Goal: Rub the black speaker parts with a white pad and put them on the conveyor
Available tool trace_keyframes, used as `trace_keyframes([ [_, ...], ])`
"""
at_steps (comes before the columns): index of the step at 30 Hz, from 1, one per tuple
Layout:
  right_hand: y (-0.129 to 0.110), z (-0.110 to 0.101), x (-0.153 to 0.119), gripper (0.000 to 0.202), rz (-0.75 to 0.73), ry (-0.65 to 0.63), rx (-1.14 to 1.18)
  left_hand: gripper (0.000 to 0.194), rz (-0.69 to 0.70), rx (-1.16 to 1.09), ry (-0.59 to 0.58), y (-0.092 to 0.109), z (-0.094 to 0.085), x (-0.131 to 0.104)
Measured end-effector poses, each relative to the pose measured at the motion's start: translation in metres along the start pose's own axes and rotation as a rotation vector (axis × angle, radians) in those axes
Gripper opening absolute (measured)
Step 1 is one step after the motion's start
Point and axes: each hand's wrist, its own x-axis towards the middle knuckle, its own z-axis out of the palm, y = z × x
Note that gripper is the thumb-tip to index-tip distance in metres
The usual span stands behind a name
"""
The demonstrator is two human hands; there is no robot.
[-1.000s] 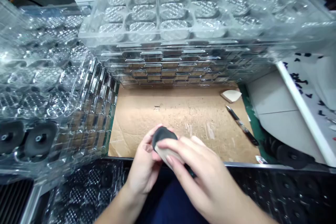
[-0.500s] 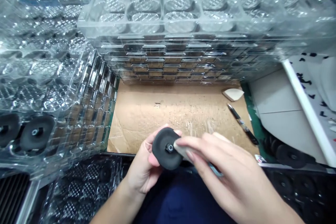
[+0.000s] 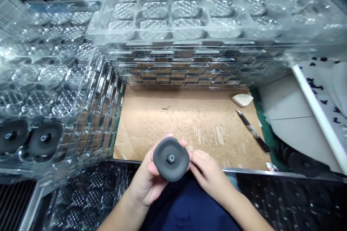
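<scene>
My left hand (image 3: 148,178) holds a black rounded disc-shaped part (image 3: 164,171) from below and the left, above the near edge of the cardboard. The part has a dished face turned up to me and a raised hub with a metal insert at its centre. At its right rim is my right hand (image 3: 207,169), fingers closed together; the part hides the fingertips, and what they pinch does not show. Two similar black parts (image 3: 46,139) sit in the clear plastic tray (image 3: 78,130) on the left.
Stacked clear trays (image 3: 173,43) stand behind the cardboard sheet (image 3: 173,119). A pale wedge-shaped piece (image 3: 242,100) and a black pen (image 3: 252,130) lie on its right side. More black discs (image 3: 306,164) are at the right. A dark-looking tray (image 3: 89,191) is at lower left.
My right hand has drawn back from the part's hub to its right rim; a greyish piece seen in its fingers is now hidden. The part has turned flatter toward me.
</scene>
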Motion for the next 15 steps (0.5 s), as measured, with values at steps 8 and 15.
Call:
trace_keyframes([
  [8, -0.053, -0.058, 0.011, 0.023, -0.094, 0.406, 0.017, 0.055, -0.031, 0.119, -0.016, -0.011, 0.009, -0.004],
  [15, -0.083, -0.082, 0.021, 0.03, -0.385, 0.054, -0.249, 0.047, -0.031, 0.272, 0.069, -0.026, 0.022, -0.005],
])
